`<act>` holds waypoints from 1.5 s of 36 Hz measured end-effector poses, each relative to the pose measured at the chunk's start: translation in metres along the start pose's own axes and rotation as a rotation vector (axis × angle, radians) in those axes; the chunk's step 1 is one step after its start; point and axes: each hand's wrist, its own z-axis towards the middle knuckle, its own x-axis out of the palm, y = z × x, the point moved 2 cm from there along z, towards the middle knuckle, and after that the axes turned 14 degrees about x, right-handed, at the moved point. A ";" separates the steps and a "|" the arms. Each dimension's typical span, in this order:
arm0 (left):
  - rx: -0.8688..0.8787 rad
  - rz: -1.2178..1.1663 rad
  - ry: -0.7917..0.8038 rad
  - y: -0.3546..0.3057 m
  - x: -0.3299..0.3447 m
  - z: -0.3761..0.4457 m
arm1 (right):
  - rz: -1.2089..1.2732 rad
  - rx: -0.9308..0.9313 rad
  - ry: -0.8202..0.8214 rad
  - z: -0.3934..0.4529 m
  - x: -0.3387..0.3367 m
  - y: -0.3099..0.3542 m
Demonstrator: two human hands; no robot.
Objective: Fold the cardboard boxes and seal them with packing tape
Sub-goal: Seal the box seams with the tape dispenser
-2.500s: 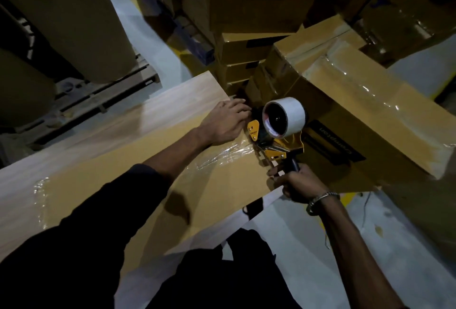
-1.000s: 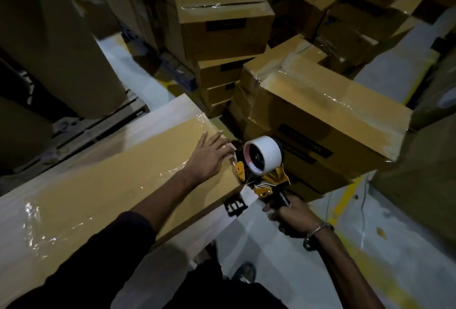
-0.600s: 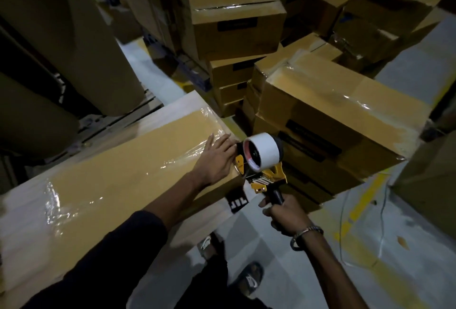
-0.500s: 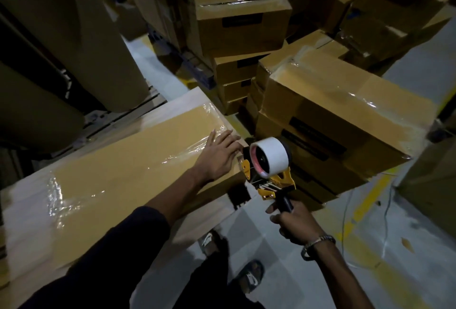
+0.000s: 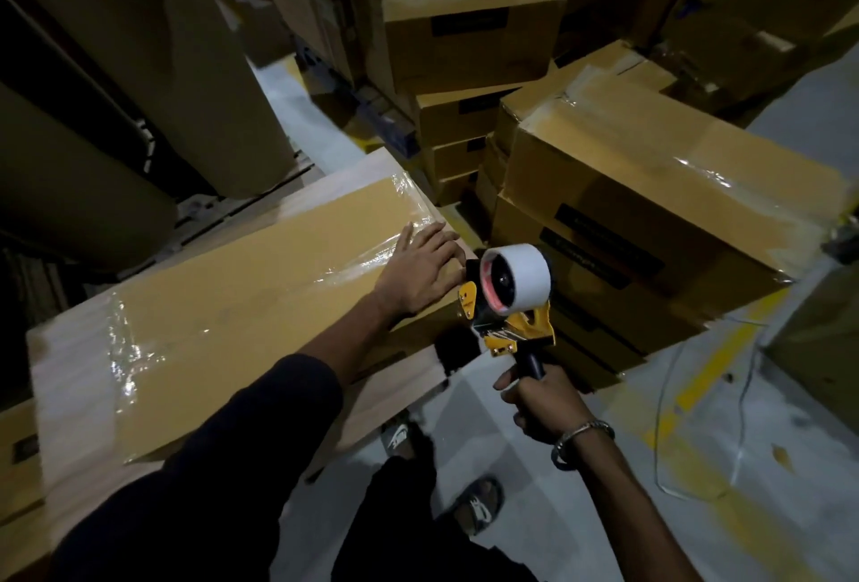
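Observation:
A long cardboard box [image 5: 223, 316] lies in front of me, its top covered with glossy clear tape from end to end. My left hand [image 5: 420, 272] presses flat on the taped top at the box's right end, fingers straight. My right hand [image 5: 541, 400] grips the black handle of a yellow tape dispenser [image 5: 509, 298] carrying a white tape roll. The dispenser sits just off the box's right end, beside my left fingertips.
Taped cardboard boxes [image 5: 650, 209] are piled to the right and behind, with another stack [image 5: 469, 33] at the back. Large brown rolls [image 5: 153, 61] stand on a pallet at the left. Grey floor with a yellow line [image 5: 716, 363] and a thin loose cord lies at the right. My sandalled feet are below.
My left hand went from curled at the box's end to lying flat on the tape. The dispenser came off the box end and now sits slightly lower, away from it.

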 end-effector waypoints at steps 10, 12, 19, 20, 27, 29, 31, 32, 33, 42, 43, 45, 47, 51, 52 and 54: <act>-0.021 -0.013 -0.037 -0.007 -0.006 0.003 | 0.182 0.245 0.114 0.004 0.015 -0.052; -0.022 -0.019 -0.030 -0.008 -0.006 0.002 | 0.212 0.258 0.101 0.009 0.015 -0.060; 0.036 0.139 0.087 -0.019 -0.004 -0.003 | 0.298 0.227 0.036 0.012 0.007 -0.065; 0.050 0.152 0.096 -0.025 -0.003 -0.004 | 0.308 0.224 0.037 0.011 0.006 -0.062; 0.149 0.378 0.296 -0.064 0.021 -0.004 | 0.287 0.186 0.018 0.007 0.004 -0.050; 0.156 0.434 0.328 -0.067 0.022 -0.002 | 0.285 0.177 0.012 0.004 0.003 -0.047; 0.160 0.439 0.320 -0.066 0.020 0.000 | 0.271 0.160 -0.011 0.001 0.002 -0.043; 0.158 0.427 0.317 -0.064 0.021 0.000 | 0.259 0.149 -0.024 -0.001 0.001 -0.042; 0.154 0.407 0.309 -0.062 0.021 -0.001 | 0.246 0.136 -0.039 -0.003 0.000 -0.039; -0.165 -0.180 -0.092 -0.068 -0.006 -0.066 | -0.041 -0.157 -0.253 -0.039 0.001 -0.007; -0.204 -0.226 -0.136 -0.067 -0.010 -0.085 | -0.094 -0.217 -0.288 -0.045 0.005 -0.001; -0.285 -0.289 -0.231 -0.063 -0.020 -0.124 | -0.163 -0.313 -0.325 -0.059 0.017 0.011; -0.364 -0.277 -0.320 -0.059 -0.031 -0.165 | -0.227 -0.390 -0.352 -0.070 0.035 0.022; -0.545 -0.183 -0.445 -0.041 -0.044 -0.256 | -0.405 -0.561 -0.415 -0.087 0.085 0.033; -0.598 -0.149 -0.466 -0.036 -0.047 -0.279 | -0.449 -0.592 -0.423 -0.091 0.101 0.034; -0.694 -0.085 -0.509 -0.027 -0.052 -0.324 | -0.540 -0.656 -0.413 -0.098 0.136 0.034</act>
